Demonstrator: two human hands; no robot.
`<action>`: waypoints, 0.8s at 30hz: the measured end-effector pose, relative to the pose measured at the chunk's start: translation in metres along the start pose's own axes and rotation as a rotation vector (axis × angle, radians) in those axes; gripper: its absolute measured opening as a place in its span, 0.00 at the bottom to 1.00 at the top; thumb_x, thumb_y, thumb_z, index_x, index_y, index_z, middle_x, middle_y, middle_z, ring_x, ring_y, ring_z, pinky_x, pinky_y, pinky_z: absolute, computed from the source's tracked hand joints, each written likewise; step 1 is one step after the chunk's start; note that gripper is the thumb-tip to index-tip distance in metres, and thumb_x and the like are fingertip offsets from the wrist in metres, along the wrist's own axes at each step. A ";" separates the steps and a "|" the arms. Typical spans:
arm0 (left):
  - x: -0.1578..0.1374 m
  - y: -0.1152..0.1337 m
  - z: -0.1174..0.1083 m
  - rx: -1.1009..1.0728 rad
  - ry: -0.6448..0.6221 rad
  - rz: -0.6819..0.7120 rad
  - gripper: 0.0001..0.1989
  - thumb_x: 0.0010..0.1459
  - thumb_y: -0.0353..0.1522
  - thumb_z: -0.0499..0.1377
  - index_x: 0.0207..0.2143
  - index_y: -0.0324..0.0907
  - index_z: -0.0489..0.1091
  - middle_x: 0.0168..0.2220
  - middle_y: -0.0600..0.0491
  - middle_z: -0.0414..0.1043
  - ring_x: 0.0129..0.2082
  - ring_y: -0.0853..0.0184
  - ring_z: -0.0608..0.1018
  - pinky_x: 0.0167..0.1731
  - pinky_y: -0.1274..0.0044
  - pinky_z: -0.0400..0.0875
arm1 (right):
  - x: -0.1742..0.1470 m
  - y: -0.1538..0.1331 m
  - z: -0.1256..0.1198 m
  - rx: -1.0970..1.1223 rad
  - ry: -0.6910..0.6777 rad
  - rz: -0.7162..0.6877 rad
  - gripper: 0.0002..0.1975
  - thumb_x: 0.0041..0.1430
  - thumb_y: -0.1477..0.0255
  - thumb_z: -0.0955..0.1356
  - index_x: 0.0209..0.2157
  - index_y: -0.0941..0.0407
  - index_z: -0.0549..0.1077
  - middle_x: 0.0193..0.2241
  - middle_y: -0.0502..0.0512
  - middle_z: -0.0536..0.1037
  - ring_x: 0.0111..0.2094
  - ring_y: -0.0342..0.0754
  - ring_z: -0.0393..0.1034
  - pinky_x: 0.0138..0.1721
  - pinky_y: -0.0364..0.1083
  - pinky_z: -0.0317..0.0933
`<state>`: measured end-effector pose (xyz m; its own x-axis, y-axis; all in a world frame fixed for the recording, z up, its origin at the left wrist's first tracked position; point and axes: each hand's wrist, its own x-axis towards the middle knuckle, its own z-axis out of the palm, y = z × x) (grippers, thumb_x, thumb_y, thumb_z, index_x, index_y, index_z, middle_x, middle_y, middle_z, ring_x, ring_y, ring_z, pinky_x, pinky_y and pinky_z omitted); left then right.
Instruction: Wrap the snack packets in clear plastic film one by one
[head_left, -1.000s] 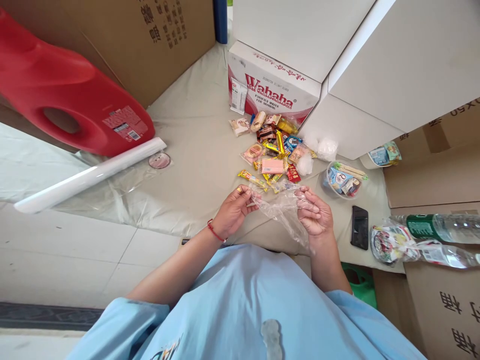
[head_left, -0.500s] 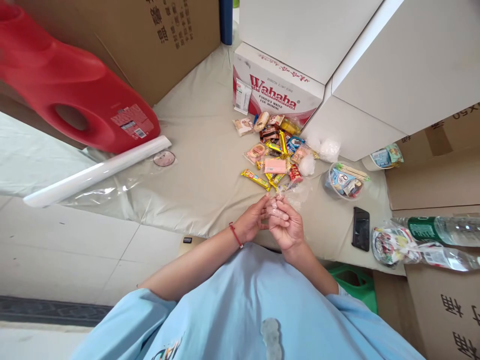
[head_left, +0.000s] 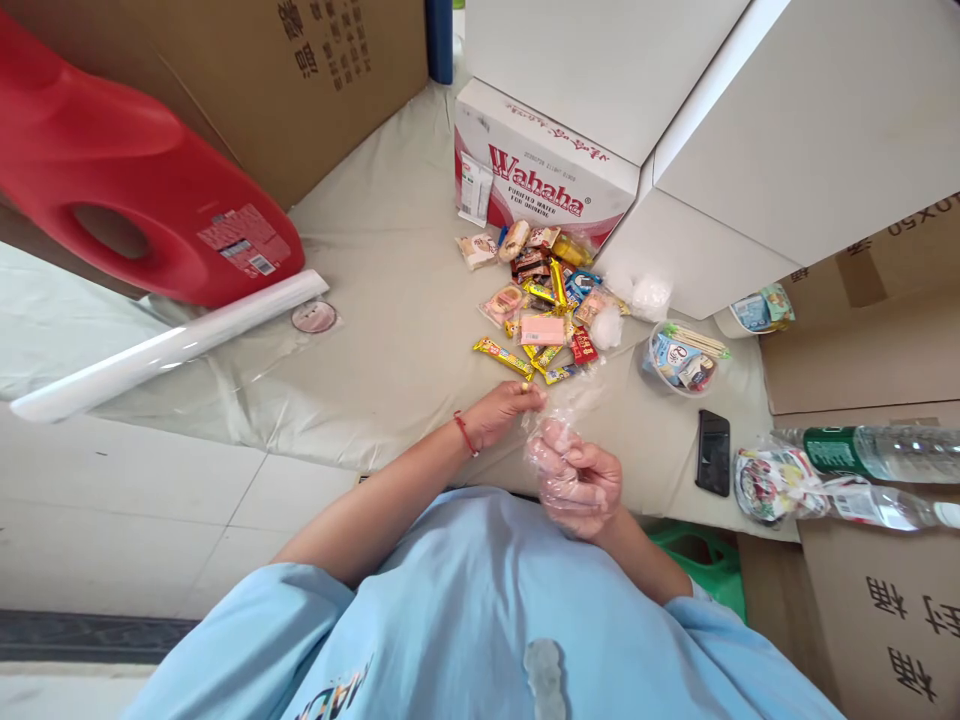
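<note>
A thin sheet of clear plastic film (head_left: 551, 430) is stretched between my hands and lies over the fingers of my right hand. My left hand (head_left: 499, 412), with a red cord at the wrist, is closed in a pinch on the film's edge. The fingers of my right hand (head_left: 579, 480) are curled in, and the film clings crumpled around them. Whether it is a bag, a glove or a loose sheet, I cannot tell. Just beyond my hands lies a pile of wrapped snacks (head_left: 545, 330), with a yellow snack stick (head_left: 502, 356) closest to my left hand.
Behind the snacks stands a Wahaba carton (head_left: 555, 190). To the left are a red jug (head_left: 135, 180), a white roll (head_left: 180, 340) and a round pink item (head_left: 313, 316). On the right are a snack tub (head_left: 679, 360), a phone (head_left: 712, 453) and plastic bottles (head_left: 885, 455).
My hands have moved apart. The right has come down and nearer to me, with the film now spread over its fingers; the left still pinches the film. The view has shifted slightly.
</note>
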<state>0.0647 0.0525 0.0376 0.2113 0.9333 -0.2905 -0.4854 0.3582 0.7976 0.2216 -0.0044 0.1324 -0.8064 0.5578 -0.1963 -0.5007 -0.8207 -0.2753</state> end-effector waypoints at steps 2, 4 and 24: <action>-0.006 0.008 -0.015 -0.055 -0.004 -0.009 0.20 0.46 0.43 0.75 0.27 0.41 0.70 0.24 0.58 0.68 0.24 0.73 0.71 0.31 0.77 0.68 | -0.011 -0.020 0.000 -0.074 0.031 -0.023 0.05 0.60 0.76 0.69 0.34 0.55 0.67 0.25 0.40 0.66 0.10 0.27 0.36 0.07 0.28 0.40; -0.014 0.015 -0.026 -0.119 0.036 0.001 0.22 0.50 0.45 0.73 0.29 0.42 0.66 0.24 0.61 0.63 0.22 0.76 0.67 0.30 0.79 0.67 | -0.021 -0.039 -0.005 -0.141 0.074 -0.080 0.04 0.59 0.77 0.69 0.34 0.56 0.68 0.25 0.40 0.66 0.09 0.26 0.34 0.07 0.28 0.39; -0.034 -0.001 -0.017 -0.118 0.620 0.095 0.20 0.62 0.49 0.61 0.35 0.48 0.55 0.24 0.64 0.62 0.15 0.77 0.64 0.15 0.83 0.54 | 0.009 -0.020 -0.100 -0.746 0.978 -0.325 0.32 0.52 0.41 0.72 0.44 0.53 0.72 0.35 0.56 0.79 0.38 0.52 0.78 0.30 0.48 0.75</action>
<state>0.0435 0.0214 0.0379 -0.3506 0.7909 -0.5015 -0.5752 0.2408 0.7818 0.2558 0.0297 0.0416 0.0469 0.8387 -0.5426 -0.0765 -0.5385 -0.8391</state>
